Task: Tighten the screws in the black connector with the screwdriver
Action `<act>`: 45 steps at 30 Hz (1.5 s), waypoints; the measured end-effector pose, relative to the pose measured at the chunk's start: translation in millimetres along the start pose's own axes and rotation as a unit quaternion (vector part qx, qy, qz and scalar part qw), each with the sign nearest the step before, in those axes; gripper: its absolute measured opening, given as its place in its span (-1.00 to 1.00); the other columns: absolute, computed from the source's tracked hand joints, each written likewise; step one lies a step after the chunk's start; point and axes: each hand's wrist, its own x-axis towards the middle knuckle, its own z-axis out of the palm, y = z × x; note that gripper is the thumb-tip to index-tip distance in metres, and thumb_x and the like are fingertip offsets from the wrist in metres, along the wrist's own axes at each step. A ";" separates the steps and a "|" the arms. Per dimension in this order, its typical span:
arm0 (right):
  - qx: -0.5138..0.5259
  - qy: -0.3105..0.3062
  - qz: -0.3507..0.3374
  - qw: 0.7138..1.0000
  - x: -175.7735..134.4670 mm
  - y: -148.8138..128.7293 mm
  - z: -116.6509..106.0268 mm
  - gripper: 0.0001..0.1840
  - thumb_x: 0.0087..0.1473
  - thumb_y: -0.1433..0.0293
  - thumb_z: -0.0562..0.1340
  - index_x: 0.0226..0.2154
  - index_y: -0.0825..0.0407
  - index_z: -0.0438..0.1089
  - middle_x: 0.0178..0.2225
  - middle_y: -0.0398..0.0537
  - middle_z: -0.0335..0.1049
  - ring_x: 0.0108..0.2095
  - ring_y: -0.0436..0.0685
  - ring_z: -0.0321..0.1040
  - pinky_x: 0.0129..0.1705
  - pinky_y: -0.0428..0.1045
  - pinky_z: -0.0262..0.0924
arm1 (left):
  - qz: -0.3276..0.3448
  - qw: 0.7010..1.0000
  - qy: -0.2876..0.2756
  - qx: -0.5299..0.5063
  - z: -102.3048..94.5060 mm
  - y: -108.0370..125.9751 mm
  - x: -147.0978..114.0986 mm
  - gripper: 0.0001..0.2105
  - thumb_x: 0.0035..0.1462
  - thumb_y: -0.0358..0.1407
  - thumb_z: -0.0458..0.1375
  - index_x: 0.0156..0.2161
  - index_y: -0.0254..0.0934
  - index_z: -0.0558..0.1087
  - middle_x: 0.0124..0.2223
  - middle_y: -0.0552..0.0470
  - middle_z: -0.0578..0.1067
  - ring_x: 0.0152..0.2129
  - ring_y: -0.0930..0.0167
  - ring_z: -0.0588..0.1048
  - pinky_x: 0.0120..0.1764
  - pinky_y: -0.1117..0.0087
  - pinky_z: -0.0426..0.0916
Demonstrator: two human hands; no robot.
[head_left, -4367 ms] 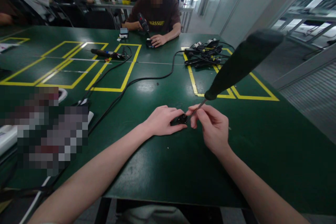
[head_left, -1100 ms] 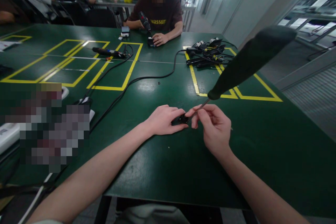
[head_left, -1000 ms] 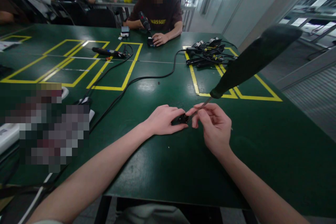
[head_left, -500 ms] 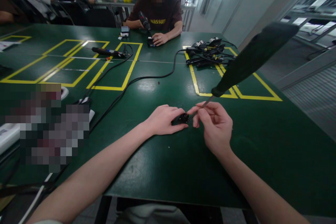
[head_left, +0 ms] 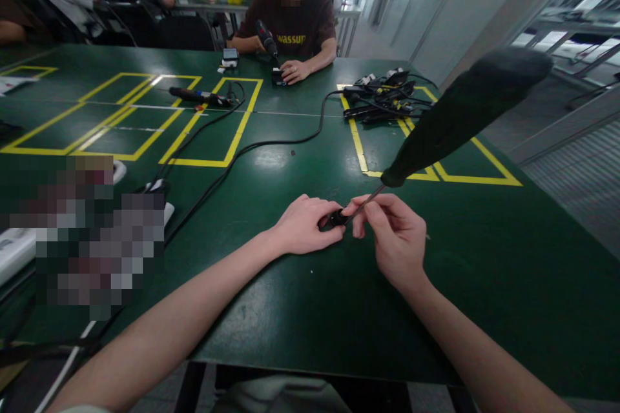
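My left hand [head_left: 305,227] rests on the green table [head_left: 300,310] and pins a small black part [head_left: 335,219] between thumb and fingers. My right hand [head_left: 394,235] pinches the thin metal shaft of a screwdriver [head_left: 450,119] close to its tip, which touches the black part. The screwdriver's dark handle slants up and to the right toward the camera. Most of the part is hidden by my fingers.
A black cable [head_left: 252,148] crosses the table toward a pile of black tools and cords [head_left: 382,98] at the back right. Yellow tape boxes [head_left: 145,116] mark the tabletop. A person [head_left: 290,32] sits across holding a tool. White objects [head_left: 14,245] lie at the left.
The screwdriver handle has wobbled slightly and my right fingers have shifted on the shaft. My left hand and the black part stay in the same spot.
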 end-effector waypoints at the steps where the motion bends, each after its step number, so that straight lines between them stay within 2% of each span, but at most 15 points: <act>1: 0.002 0.000 -0.001 1.000 0.1 -0.2 0.0 -0.74 0.29 0.16 0.32 -0.27 0.01 0.53 -0.43 -0.10 0.56 -0.61 -0.03 0.34 -0.58 -0.08 0.30 | -0.001 1.000 0.000 -0.001 -0.3 -0.2 0.0 -0.84 0.24 -0.18 0.16 -0.28 -0.22 0.44 -0.37 0.13 0.53 -0.35 0.39 0.53 -0.23 0.33 0.20; 21: 0.000 0.015 -0.009 1.000 0.5 0.7 -0.1 -0.72 0.27 0.12 0.33 -0.26 0.00 0.53 -0.44 -0.11 0.56 -0.62 -0.02 0.34 -0.58 -0.07 0.29 | -0.002 1.000 -0.005 0.001 0.1 -3.9 1.0 -0.82 0.25 -0.16 0.17 -0.28 -0.23 0.46 -0.40 0.16 0.51 -0.37 0.42 0.51 -0.23 0.34 0.20; 27: -0.001 0.005 -0.021 1.000 -0.1 -1.2 -0.4 -0.75 0.29 0.16 0.33 -0.25 0.00 0.53 -0.44 -0.12 0.55 -0.61 -0.02 0.35 -0.57 -0.07 0.32 | -0.003 1.000 -0.006 -0.005 -0.5 -3.5 1.3 -0.82 0.25 -0.16 0.16 -0.29 -0.23 0.46 -0.41 0.15 0.51 -0.39 0.42 0.50 -0.24 0.34 0.19; 35: 0.024 0.029 -0.039 0.999 0.0 -2.3 0.8 -0.84 0.31 0.26 0.31 -0.24 -0.01 0.55 -0.44 -0.14 0.55 -0.61 -0.06 0.33 -0.57 -0.12 0.27 | -0.006 1.000 -0.004 -0.007 0.5 -6.9 0.0 -0.80 0.25 -0.15 0.19 -0.30 -0.24 0.47 -0.43 0.14 0.49 -0.41 0.42 0.48 -0.25 0.34 0.18; 40: 0.048 0.035 -0.041 0.997 -1.7 -1.6 1.6 -0.87 0.33 0.30 0.30 -0.22 -0.01 0.55 -0.40 -0.14 0.55 -0.60 -0.07 0.36 -0.55 -0.13 0.30 | 0.004 1.000 0.005 -0.001 0.7 -10.5 -0.5 -0.68 0.28 0.00 0.22 -0.26 -0.24 0.48 -0.45 0.15 0.48 -0.45 0.42 0.46 -0.27 0.35 0.18; 45: 0.065 0.038 -0.037 0.997 -3.7 -0.9 3.0 -0.86 0.35 0.30 0.28 -0.21 -0.01 0.52 -0.42 -0.16 0.53 -0.61 -0.07 0.36 -0.58 -0.14 0.32 | -0.004 0.999 0.005 0.045 1.7 -9.3 0.3 -0.54 0.16 0.16 0.27 -0.30 -0.25 0.45 -0.40 0.11 0.53 -0.43 0.38 0.50 -0.28 0.35 0.20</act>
